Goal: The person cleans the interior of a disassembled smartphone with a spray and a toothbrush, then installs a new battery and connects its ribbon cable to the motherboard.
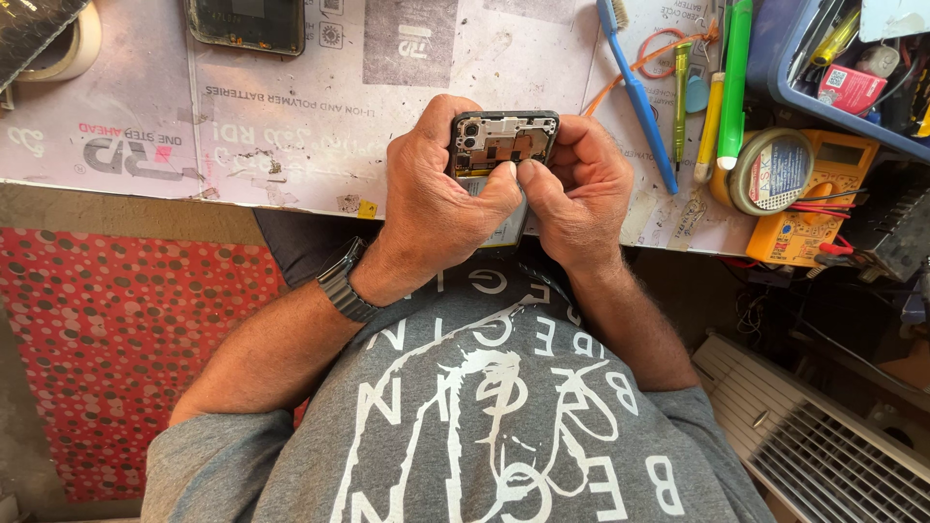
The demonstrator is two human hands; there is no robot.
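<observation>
Both hands grip one phone (504, 140) at the counter (291, 116) edge, its back cover already off and the board bare: the left hand (436, 199) wraps its left side, the right hand (576, 189) its right, thumbs pinched together on the middle, so judging by that, the inside work is under way. At far right, a blue bin (775, 68) holds tools, small packs and cables.
</observation>
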